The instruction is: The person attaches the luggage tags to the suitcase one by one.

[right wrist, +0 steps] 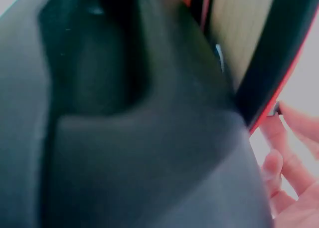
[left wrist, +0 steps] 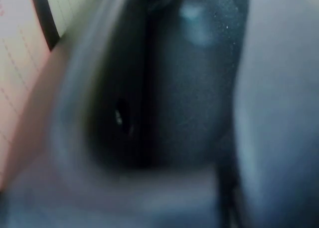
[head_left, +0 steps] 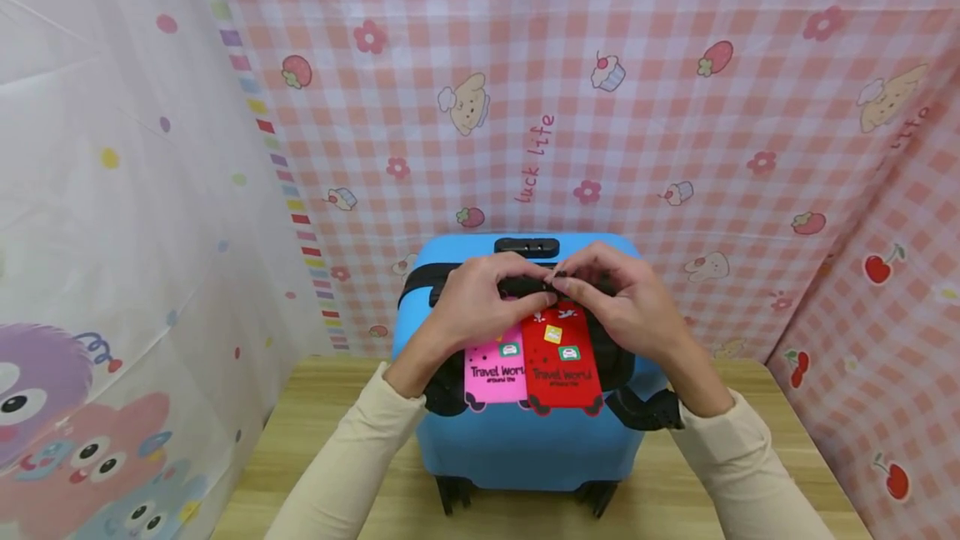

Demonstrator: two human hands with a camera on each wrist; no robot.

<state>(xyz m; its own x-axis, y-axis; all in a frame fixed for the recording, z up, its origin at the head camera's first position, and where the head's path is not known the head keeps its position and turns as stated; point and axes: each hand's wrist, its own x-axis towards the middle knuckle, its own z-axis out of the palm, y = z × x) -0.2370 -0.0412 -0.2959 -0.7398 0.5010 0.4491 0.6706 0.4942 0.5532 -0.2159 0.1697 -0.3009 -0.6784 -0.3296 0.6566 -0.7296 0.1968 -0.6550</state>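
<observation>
A blue suitcase (head_left: pixel 525 448) stands upright in the head view, with a pink luggage tag (head_left: pixel 491 373) and a red luggage tag (head_left: pixel 562 369) hanging at its top. The red one overlaps the pink one's right side. At the red tag's upper end, my left hand (head_left: pixel 480 298) and right hand (head_left: pixel 633 298) meet, thumbs and forefingers pinching its small black strap (head_left: pixel 553 280). The fingers hide most of the strap. In the right wrist view, fingers (right wrist: pixel 286 158) show at the right beside the tag's red edge (right wrist: pixel 294 71). Blurred dark surfaces fill the left wrist view.
A black combination lock (head_left: pixel 527 247) sits on the suitcase's far upper edge. Black wheels (head_left: pixel 596 498) are at its near bottom. Beneath is a wooden table (head_left: pixel 315 415). A pink checked cloth (head_left: pixel 525 65) hangs behind, and a white patterned cloth (head_left: pixel 135 215) at the left.
</observation>
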